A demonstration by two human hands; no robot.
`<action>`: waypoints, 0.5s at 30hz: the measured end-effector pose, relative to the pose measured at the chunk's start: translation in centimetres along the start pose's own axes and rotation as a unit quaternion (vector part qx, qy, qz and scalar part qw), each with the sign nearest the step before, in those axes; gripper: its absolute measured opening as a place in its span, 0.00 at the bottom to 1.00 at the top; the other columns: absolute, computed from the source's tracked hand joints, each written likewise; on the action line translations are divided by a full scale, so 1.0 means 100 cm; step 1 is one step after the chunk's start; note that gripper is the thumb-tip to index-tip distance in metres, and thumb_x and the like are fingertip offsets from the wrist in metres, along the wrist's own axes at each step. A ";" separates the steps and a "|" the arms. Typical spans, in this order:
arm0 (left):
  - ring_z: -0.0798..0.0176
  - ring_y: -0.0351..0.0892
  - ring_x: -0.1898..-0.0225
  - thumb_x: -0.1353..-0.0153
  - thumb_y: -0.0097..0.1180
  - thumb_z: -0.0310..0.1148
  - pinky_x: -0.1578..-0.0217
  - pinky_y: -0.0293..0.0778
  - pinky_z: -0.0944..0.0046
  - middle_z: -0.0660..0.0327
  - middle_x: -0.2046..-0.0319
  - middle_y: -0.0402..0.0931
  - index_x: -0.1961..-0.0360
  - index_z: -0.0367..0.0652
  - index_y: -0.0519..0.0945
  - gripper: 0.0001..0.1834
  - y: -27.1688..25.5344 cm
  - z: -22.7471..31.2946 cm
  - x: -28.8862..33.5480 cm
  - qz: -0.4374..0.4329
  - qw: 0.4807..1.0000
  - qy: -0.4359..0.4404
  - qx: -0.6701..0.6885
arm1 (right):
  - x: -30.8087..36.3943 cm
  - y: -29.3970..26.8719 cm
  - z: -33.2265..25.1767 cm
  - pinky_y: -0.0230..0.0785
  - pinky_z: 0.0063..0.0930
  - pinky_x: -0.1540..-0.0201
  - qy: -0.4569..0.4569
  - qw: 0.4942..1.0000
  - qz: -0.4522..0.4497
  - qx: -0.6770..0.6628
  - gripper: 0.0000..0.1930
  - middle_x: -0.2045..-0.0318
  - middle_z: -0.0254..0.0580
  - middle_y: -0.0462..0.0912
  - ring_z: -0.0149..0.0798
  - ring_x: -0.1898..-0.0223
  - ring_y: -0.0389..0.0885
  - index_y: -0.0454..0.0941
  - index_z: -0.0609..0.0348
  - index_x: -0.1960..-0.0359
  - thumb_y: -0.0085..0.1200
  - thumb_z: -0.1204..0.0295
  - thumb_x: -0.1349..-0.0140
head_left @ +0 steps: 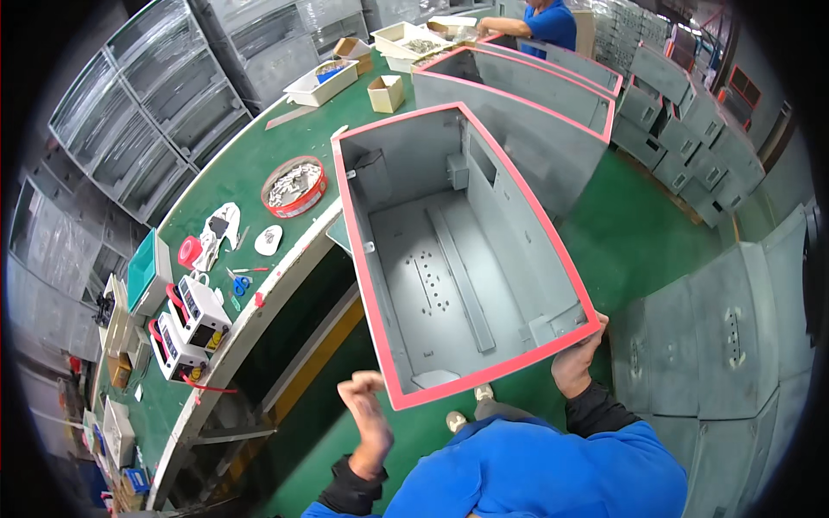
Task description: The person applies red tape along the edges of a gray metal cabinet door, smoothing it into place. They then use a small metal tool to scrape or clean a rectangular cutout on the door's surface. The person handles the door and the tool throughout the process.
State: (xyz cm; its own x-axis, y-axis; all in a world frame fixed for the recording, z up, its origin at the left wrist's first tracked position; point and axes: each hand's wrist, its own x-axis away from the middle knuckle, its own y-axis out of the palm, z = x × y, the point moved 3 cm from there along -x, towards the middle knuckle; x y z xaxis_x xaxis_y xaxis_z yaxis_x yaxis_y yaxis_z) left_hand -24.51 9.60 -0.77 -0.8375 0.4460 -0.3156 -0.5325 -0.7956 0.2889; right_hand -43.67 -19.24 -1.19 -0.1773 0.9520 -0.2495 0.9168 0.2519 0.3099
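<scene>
Gripping the near right corner of the box (471,263), the right hand (577,366) is clamped there, probably to bear weight, with the box stretching off at its eleven o'clock. The left hand (366,413) hangs by the near left corner, fingers loosely bent around nothing, the box at its two o'clock; whether they touch, I can't tell. The far end seems propped at the bench (246,160), likely sharing the load. At the box's ten o'clock sits a red tub (300,207), presumably for easy reach.
</scene>
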 end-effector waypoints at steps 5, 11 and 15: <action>0.65 0.61 0.52 0.35 0.39 0.58 0.47 0.60 0.61 0.56 0.48 0.58 0.50 0.42 0.55 0.29 0.033 -0.014 -0.051 0.018 0.999 0.043 -0.024 | -0.011 0.004 0.000 0.58 0.25 0.51 -0.118 0.976 0.015 0.183 0.14 0.66 0.30 0.63 0.28 0.60 0.63 0.65 0.55 0.59 0.35 0.59 0.32; 0.64 0.59 0.47 0.36 0.49 0.48 0.44 0.60 0.59 0.57 0.46 0.54 0.49 0.43 0.51 0.28 0.082 -0.037 -0.063 0.112 0.992 -0.041 0.052 | -0.076 0.002 0.017 0.56 0.25 0.57 -0.189 0.958 -0.024 0.216 0.10 0.67 0.32 0.61 0.30 0.63 0.60 0.65 0.58 0.62 0.38 0.65 0.34; 0.65 0.58 0.46 0.35 0.48 0.47 0.44 0.59 0.60 0.57 0.47 0.54 0.51 0.44 0.51 0.25 0.129 -0.055 -0.078 0.145 0.988 -0.030 0.051 | -0.149 0.014 0.025 0.56 0.26 0.55 -0.222 0.947 -0.049 0.227 0.13 0.68 0.34 0.61 0.32 0.63 0.60 0.63 0.58 0.66 0.34 0.62 0.33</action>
State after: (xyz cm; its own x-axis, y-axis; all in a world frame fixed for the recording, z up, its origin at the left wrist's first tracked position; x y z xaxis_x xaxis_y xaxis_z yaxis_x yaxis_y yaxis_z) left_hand -24.18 -6.34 0.46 -0.9608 0.2317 -0.1524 -0.2762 -0.8491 0.4503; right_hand -38.83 -33.52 0.64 -0.1932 0.7353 -0.6497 0.9811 0.1384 -0.1351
